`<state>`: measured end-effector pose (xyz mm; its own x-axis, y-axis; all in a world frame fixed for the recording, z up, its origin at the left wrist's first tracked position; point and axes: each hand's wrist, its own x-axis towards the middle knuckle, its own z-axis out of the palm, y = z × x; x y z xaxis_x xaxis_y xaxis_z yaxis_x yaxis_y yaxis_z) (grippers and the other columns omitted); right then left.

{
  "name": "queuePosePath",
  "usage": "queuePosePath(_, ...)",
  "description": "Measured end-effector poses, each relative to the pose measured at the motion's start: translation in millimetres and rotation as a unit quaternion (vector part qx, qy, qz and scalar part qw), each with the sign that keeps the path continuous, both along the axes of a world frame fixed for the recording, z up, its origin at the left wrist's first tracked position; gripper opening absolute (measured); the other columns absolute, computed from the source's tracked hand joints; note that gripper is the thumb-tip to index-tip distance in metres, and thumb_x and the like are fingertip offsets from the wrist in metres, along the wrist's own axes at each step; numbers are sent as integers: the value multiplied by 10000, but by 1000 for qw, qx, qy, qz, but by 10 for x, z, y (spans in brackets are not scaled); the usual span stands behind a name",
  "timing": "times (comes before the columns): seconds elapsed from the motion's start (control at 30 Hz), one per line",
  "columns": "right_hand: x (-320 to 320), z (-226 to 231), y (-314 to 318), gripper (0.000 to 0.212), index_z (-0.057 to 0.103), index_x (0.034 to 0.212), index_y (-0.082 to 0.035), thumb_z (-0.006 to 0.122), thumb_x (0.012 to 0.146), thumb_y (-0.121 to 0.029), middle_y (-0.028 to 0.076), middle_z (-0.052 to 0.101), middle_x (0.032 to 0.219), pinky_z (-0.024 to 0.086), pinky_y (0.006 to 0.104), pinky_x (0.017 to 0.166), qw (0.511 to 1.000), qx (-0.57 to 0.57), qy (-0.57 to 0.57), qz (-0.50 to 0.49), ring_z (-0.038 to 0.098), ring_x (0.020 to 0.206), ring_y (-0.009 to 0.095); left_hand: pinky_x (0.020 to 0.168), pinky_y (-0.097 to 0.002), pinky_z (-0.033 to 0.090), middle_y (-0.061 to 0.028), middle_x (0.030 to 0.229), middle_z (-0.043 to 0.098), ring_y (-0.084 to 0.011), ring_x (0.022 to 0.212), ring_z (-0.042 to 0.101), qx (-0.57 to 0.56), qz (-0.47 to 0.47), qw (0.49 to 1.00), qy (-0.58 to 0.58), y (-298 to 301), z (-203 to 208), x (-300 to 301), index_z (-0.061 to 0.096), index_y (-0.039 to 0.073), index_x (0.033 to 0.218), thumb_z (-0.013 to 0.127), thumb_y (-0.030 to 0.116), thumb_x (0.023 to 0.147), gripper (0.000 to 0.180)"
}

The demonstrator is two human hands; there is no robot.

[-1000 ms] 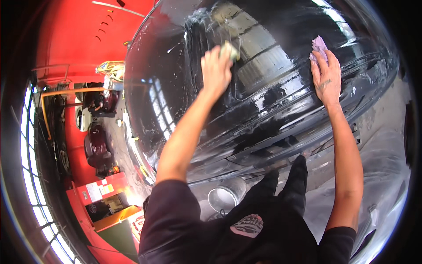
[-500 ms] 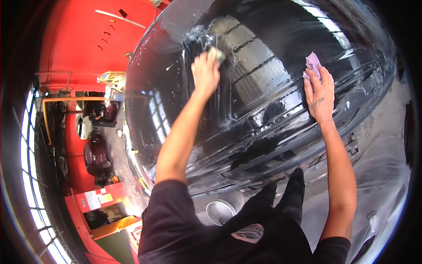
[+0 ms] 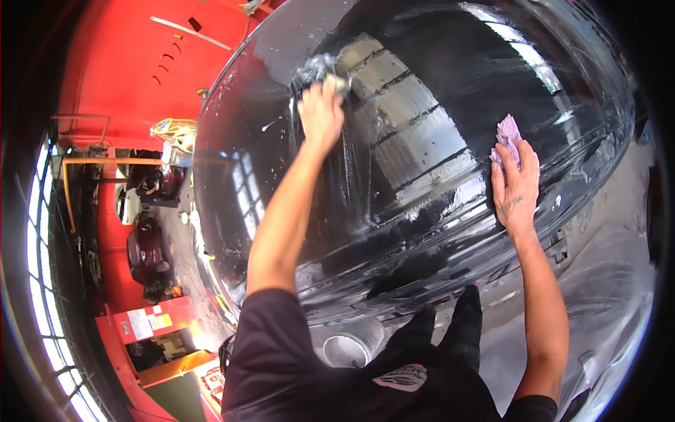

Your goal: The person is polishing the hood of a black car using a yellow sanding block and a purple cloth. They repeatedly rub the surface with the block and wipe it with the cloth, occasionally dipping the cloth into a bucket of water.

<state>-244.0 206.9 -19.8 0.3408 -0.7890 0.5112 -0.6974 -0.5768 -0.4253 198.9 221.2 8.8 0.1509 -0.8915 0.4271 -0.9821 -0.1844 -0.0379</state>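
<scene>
A glossy black car body panel (image 3: 478,77) curves across the middle of the view, streaked with whitish wet film. My left hand (image 3: 320,119) reaches far over it, fingers closed around a small pale yellow-green sponge (image 3: 341,85) pressed to the surface. A patch of white suds (image 3: 314,68) lies just beyond those fingertips. Farther right, my right hand (image 3: 517,193) rests on the panel, its fingers curled over a crumpled purple cloth (image 3: 508,133). The cloth's underside is hidden.
A pale bucket (image 3: 346,349) stands on the floor by my legs. At the left are a red wall (image 3: 126,70), an orange metal frame (image 3: 116,161), a coiled yellow hose or cable (image 3: 176,132) and a red cabinet (image 3: 172,313). Translucent plastic sheeting (image 3: 598,295) lies at the right.
The view has shifted, so the car sits lower in it. My left hand has slid the sponge slightly farther away, toward the suds. The right hand stays at about the same spot on the panel.
</scene>
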Motion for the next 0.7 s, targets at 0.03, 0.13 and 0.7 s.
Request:
queuePosePath(0.03,-41,-22,10,372,704,1340,-75,711,977,-158,217,568,1442,407,572,1181,1000,6,6,-3,521,1377,448,933,-528,462,-190,1301,649,-392,1142,603,-2,-38,999,30,398,-68,-136,631,100,1495,733,157,957,550)
queuePosePath(0.13,-40,16,17,387,697,1351,-76,710,975,-168,227,557,1455,378,592,1214,999,18,24,-16,505,1398,453,996,-506,446,-227,1404,610,-407,1217,593,56,-92,991,84,1516,-26,-609,630,91,1514,773,113,896,635)
queuePosePath(0.7,1080,33,-1382,443,656,1427,-102,663,1038,-313,226,592,1500,393,608,1209,994,-35,63,79,507,1453,448,985,-506,449,-258,1422,607,-420,1235,591,66,-69,989,114,1710,13,-887,655,73,1486,785,89,855,644)
